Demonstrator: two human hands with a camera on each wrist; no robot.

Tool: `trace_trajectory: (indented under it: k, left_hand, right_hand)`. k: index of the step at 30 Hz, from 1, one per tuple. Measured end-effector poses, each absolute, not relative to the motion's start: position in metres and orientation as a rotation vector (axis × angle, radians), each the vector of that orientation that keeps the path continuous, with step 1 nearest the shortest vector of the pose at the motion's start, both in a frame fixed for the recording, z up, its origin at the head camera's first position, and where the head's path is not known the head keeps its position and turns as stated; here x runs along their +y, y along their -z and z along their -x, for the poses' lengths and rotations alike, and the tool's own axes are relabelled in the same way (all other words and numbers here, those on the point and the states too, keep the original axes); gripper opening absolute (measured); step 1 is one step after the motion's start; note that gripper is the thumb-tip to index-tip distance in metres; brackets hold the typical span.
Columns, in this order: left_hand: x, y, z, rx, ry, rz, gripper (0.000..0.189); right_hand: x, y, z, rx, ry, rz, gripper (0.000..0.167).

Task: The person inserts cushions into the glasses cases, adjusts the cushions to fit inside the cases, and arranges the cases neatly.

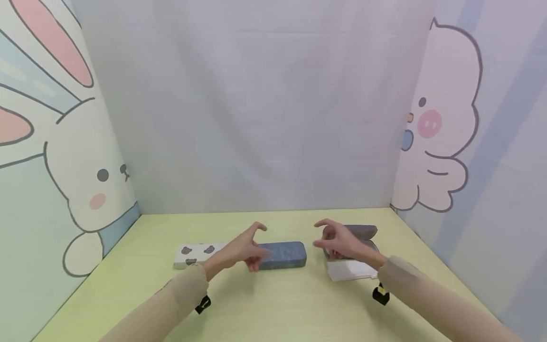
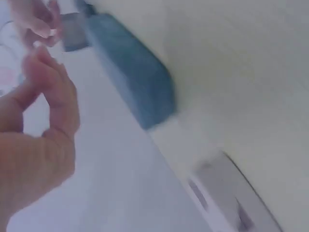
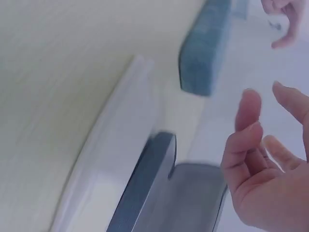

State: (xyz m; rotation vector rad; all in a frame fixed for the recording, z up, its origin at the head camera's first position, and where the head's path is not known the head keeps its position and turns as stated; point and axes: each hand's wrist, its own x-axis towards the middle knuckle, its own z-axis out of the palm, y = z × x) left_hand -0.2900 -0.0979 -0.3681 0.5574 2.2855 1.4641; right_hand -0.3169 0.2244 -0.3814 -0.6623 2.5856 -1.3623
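My left hand (image 1: pixel 240 248) hovers over the table near a closed blue oblong case (image 1: pixel 285 255), its thumb and fingers curved apart around nothing. Overlapping views leave it unclear whether the lower fingers touch the case; in the left wrist view the hand (image 2: pixel 41 154) is apart from it. To the right, my right hand (image 1: pixel 342 243) is raised in front of an open grey clamshell case (image 1: pixel 362 232), partly covering it. Its thumb and fingers are also spread and bent, holding nothing, as the right wrist view shows. A flat white piece (image 1: pixel 348 270), cloth or paper, lies before the grey case.
A white case with grey bear heads (image 1: pixel 191 257) lies on the left, partly behind my left forearm. The pale yellow table (image 1: pixel 273 308) ends at a grey fabric backdrop (image 1: pixel 265 118). Cartoon-printed side walls (image 1: pixel 85 156) stand on both sides.
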Motion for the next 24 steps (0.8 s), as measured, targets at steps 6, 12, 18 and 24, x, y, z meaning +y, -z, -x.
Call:
trace_trajectory:
  k: [6,12,18,24]
  left_hand:
    - [-0.043,0.374,0.280,1.729,-1.707,-0.498,0.068]
    - [0.010,0.399,0.270,1.456,-1.735,-0.359,0.071]
    - [0.038,0.414,0.269,1.410,-1.770,-0.223,0.069]
    - [0.055,0.422,0.271,1.429,-1.806,-0.147,0.073]
  right_hand:
    - [0.287,0.373,0.308,2.406,1.603,0.469,0.060]
    - [0.339,0.388,0.296,2.339,1.550,0.426,0.059]
    - [0.376,0.409,0.287,2.303,1.472,0.333,0.051]
    - [0.395,0.423,0.280,2.377,1.416,0.279,0.048]
